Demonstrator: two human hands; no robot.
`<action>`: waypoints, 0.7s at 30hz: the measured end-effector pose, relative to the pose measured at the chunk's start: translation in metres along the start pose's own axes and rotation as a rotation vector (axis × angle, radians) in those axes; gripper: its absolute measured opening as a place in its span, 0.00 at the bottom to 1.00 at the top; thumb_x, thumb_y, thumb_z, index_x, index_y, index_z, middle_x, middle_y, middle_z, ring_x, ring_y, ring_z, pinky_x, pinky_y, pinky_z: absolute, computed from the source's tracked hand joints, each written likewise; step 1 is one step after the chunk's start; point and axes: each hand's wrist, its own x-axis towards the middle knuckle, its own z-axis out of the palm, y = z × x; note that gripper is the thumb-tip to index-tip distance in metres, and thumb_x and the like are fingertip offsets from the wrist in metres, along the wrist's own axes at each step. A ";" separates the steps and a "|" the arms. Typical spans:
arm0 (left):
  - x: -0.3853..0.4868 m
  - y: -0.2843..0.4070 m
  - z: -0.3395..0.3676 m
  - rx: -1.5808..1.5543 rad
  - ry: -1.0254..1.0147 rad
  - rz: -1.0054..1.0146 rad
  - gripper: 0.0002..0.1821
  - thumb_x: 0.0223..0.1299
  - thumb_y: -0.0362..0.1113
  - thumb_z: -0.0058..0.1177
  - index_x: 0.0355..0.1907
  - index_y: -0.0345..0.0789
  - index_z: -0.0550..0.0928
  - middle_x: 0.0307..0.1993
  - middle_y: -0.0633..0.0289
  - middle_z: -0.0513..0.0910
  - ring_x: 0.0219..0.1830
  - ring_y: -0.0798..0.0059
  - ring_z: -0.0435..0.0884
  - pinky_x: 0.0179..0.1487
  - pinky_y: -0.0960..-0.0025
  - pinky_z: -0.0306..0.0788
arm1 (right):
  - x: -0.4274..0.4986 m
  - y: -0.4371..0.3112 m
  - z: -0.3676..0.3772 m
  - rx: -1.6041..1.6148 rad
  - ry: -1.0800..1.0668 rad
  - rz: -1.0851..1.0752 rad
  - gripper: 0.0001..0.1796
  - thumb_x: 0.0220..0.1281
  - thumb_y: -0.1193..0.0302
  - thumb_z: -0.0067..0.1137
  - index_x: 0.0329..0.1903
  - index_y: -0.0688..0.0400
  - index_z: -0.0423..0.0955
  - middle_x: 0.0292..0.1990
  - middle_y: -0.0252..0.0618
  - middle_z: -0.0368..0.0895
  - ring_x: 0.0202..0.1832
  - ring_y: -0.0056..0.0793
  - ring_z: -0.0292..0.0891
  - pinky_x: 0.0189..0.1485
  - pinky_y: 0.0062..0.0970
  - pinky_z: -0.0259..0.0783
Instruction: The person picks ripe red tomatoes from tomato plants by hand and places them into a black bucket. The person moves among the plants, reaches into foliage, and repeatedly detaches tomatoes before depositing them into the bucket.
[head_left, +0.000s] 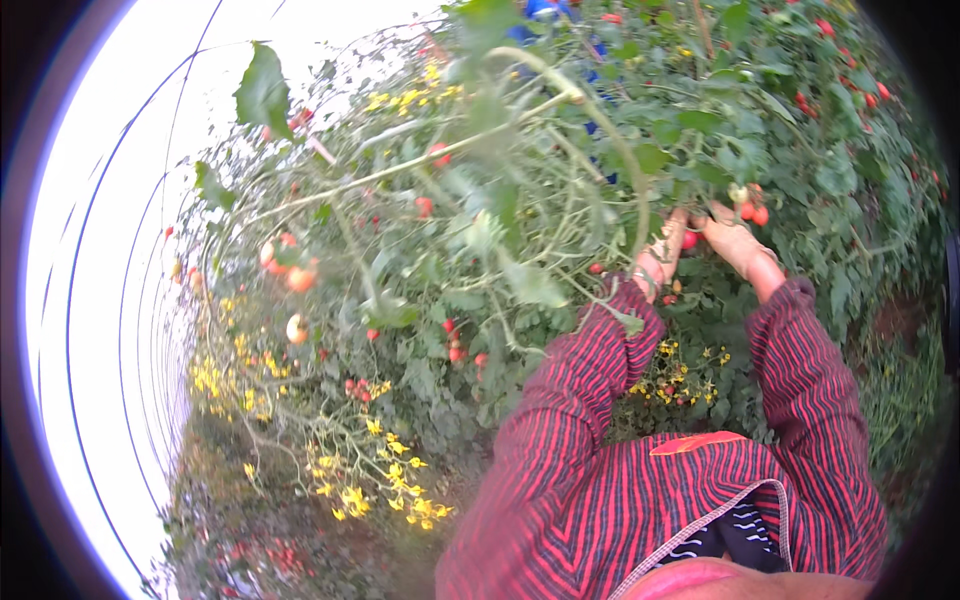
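Note:
Both of my hands reach up into dense tomato vines at the upper right, in striped red and dark sleeves. My left hand (663, 251) is among the leaves, its fingertips hidden by foliage. Close beside it, my right hand (729, 234) bends inward so the fingers of both hands nearly meet. A red tomato (689, 240) hangs between the hands, just below the fingers; whether either hand grips it or a stem cannot be made out. Right of my right hand hangs a cluster of orange-red tomatoes (753, 213) with a paler one above.
A long bare vine stem (420, 161) arches across the near view, left of my hands. Yellow tomato flowers (405, 487) hang at the lower left, more tomatoes (301, 279) at the left. Blue clothing (546, 9) shows behind the leaves at the top. Thin curved hoops (69, 300) stand at the far left.

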 end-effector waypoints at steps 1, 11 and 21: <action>0.000 -0.004 0.002 -0.017 0.029 0.046 0.31 0.76 0.62 0.40 0.57 0.35 0.78 0.44 0.64 0.81 0.40 0.75 0.76 0.45 0.67 0.72 | 0.003 0.004 -0.002 -0.111 -0.047 -0.079 0.14 0.65 0.75 0.47 0.51 0.58 0.77 0.42 0.45 0.84 0.50 0.39 0.81 0.55 0.36 0.76; -0.003 0.012 0.010 -0.283 -0.085 -0.035 0.26 0.73 0.54 0.44 0.61 0.36 0.76 0.47 0.62 0.81 0.40 0.73 0.76 0.44 0.68 0.74 | 0.004 -0.012 -0.025 0.807 -0.316 0.692 0.27 0.72 0.47 0.46 0.64 0.50 0.68 0.46 0.35 0.83 0.30 0.27 0.81 0.28 0.27 0.76; -0.014 0.013 0.004 0.050 -0.065 0.213 0.33 0.77 0.63 0.38 0.63 0.36 0.75 0.50 0.59 0.81 0.50 0.65 0.76 0.56 0.61 0.70 | 0.012 0.021 0.010 0.486 -0.242 0.531 0.20 0.69 0.59 0.45 0.53 0.58 0.75 0.33 0.45 0.83 0.23 0.37 0.80 0.25 0.36 0.76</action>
